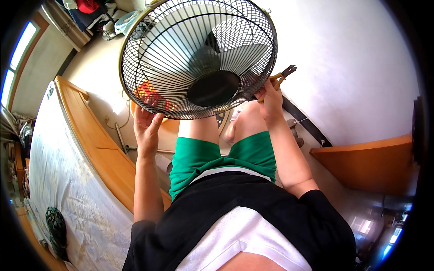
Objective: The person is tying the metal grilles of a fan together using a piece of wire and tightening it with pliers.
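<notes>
A round electric fan (213,88) with a black wire cage and a dark centre cap is tilted up in front of me, over my knees. Pale blades show through the wires. My left hand (147,131) grips the cage's lower left rim, thumb in front. At the lower right rim is my right hand (271,100), closed around a pair of cutting pliers (287,71) with yellow handles. The plier jaws point up and to the right, away from the cage. Some of the right fingers are hidden behind the rim. Something red and orange shows through the mesh.
On the left, a bed (74,180) with a wooden side rail (101,140) runs beside my legs. A wooden panel (368,163) juts out at the right, by a white wall (343,54). Clothes and bags (90,16) lie at the far left. A thin cable (118,126) crosses the floor.
</notes>
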The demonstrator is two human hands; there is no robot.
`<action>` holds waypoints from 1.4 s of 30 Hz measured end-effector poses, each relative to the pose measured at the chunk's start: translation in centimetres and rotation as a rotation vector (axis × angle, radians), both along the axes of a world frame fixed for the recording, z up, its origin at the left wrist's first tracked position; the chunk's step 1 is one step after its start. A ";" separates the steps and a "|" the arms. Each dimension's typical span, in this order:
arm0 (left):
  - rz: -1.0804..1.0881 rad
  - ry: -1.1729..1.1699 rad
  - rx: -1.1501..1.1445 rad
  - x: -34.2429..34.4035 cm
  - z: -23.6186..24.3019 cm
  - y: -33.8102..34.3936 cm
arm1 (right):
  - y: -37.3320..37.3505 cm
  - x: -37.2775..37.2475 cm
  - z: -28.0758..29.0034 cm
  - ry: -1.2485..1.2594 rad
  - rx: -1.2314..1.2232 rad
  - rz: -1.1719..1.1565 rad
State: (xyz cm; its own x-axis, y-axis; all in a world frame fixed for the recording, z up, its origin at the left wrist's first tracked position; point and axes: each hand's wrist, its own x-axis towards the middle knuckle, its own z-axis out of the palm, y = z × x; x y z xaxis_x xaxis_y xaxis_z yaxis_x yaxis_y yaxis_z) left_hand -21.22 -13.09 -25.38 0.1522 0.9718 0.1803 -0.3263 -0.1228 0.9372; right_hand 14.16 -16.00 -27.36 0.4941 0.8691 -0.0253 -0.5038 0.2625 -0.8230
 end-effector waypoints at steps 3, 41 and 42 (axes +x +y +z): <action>0.038 0.041 -0.001 -0.4 0.3 0.2 | -0.1 -0.6 0.4 0.001 0.001 -0.013; 0.256 1.042 0.587 1.3 16.6 11.2 | -27.0 8.4 -30.8 0.722 -1.388 -0.286; 0.232 0.967 0.539 0.3 15.8 11.6 | -29.2 7.2 -32.5 0.627 -1.437 -0.382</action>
State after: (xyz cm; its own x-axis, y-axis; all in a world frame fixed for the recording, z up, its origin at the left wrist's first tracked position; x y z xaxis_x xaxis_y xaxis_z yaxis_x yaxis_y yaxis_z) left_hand -20.93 -1.44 -9.61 0.2810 0.8257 0.4892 0.5900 -0.5506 0.5905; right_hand 21.31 -45.16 -59.86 0.2638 -0.2154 -0.9402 -0.9281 -0.3221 -0.1866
